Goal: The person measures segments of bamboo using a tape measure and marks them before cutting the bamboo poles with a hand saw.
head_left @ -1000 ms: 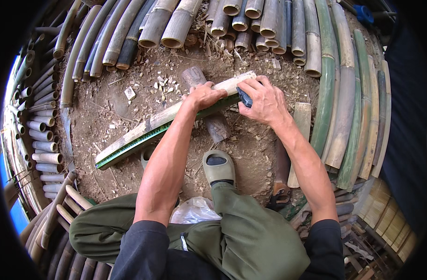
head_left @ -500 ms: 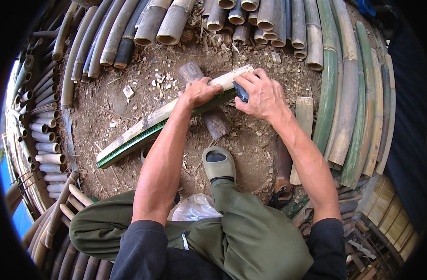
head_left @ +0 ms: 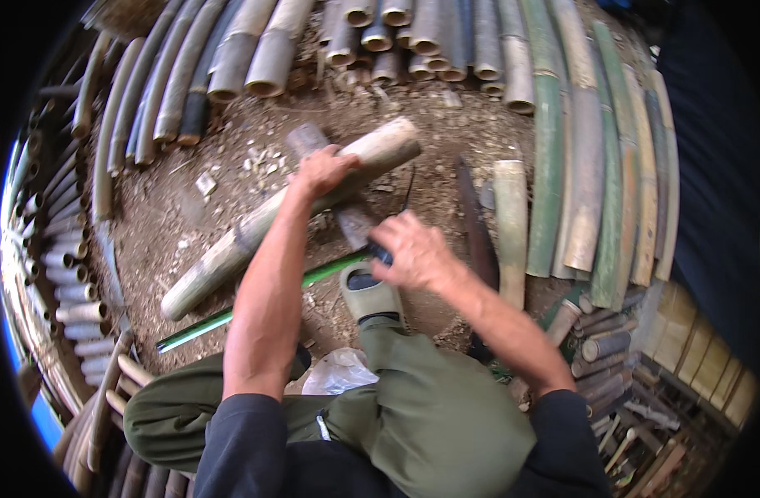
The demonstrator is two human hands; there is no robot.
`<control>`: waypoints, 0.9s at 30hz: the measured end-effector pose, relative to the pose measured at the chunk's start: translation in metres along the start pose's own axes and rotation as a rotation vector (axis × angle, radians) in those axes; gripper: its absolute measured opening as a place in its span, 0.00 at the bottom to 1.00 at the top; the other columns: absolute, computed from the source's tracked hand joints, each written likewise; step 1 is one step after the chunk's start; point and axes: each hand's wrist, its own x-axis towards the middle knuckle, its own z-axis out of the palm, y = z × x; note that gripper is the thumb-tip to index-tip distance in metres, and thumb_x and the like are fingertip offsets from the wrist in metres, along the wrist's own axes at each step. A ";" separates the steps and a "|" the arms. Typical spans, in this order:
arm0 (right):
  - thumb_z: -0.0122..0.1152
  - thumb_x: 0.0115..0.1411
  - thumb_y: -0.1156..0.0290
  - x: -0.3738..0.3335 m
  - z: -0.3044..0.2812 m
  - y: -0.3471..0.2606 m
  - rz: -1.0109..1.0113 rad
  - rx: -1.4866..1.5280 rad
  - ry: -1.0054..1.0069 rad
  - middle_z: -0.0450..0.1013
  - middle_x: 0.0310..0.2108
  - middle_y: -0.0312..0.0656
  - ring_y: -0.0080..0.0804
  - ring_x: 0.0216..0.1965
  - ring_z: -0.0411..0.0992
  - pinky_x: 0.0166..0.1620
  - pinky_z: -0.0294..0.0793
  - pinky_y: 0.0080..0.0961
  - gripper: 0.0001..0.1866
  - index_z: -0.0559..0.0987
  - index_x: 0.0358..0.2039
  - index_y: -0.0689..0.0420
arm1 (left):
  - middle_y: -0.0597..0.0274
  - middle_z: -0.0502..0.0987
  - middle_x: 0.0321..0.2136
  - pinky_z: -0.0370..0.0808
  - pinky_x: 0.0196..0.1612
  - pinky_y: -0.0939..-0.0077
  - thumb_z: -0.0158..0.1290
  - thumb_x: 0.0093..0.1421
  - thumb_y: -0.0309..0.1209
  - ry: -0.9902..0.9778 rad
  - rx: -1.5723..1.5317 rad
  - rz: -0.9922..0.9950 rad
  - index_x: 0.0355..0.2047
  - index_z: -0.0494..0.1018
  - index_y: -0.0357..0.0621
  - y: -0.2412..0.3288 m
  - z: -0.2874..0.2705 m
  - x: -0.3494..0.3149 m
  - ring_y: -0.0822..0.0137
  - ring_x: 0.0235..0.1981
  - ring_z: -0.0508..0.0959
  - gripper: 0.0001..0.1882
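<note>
A pale bamboo pole [head_left: 268, 217] lies slantwise across a short dark log [head_left: 353, 222] on the dirt ground. My left hand [head_left: 320, 170] grips the pole toward its far right end, fingers curled over its top. In my right hand [head_left: 417, 249] is a tape measure with a dark case [head_left: 381, 252]; a thin dark strap rises from it. Its green blade [head_left: 196, 332] stretches out to the left, apart from the pole on the near side, and passes behind my left forearm. My right hand is blurred by motion.
Bamboo poles [head_left: 268, 62] are stacked at the back, with long green ones [head_left: 546, 166] at the right. A cut bamboo piece [head_left: 510, 224] and a dark saw [head_left: 478, 224] lie right of the log. My sandal [head_left: 372, 300] is below the log, near a plastic bag [head_left: 338, 372].
My right hand has come away from the pole's right end, down toward me, bringing the tape measure and its blade off the pole. The pole has rolled slightly under my left hand.
</note>
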 end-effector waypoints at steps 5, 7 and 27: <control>0.59 0.54 0.50 -0.086 0.066 -0.002 0.355 0.356 0.222 0.73 0.49 0.42 0.45 0.54 0.67 0.52 0.73 0.43 0.31 0.76 0.54 0.55 | 0.50 0.71 0.54 0.73 0.56 0.54 0.41 0.67 0.37 0.060 -0.012 0.131 0.50 0.75 0.67 -0.031 0.004 0.005 0.48 0.53 0.75 0.16; 0.59 0.55 0.50 -0.118 0.092 0.005 0.593 0.407 0.214 0.72 0.51 0.47 0.49 0.55 0.66 0.56 0.70 0.44 0.32 0.75 0.56 0.56 | 0.50 0.73 0.51 0.74 0.55 0.59 0.41 0.67 0.34 0.068 -0.003 0.175 0.50 0.75 0.65 -0.026 0.006 0.006 0.49 0.51 0.76 0.16; 0.58 0.61 0.70 -0.282 0.088 -0.039 0.621 0.765 0.831 0.75 0.49 0.52 0.36 0.48 0.74 0.53 0.71 0.30 0.25 0.72 0.56 0.71 | 0.50 0.76 0.43 0.76 0.50 0.63 0.41 0.67 0.31 0.086 0.099 0.083 0.46 0.77 0.64 0.007 -0.012 -0.004 0.50 0.45 0.79 0.16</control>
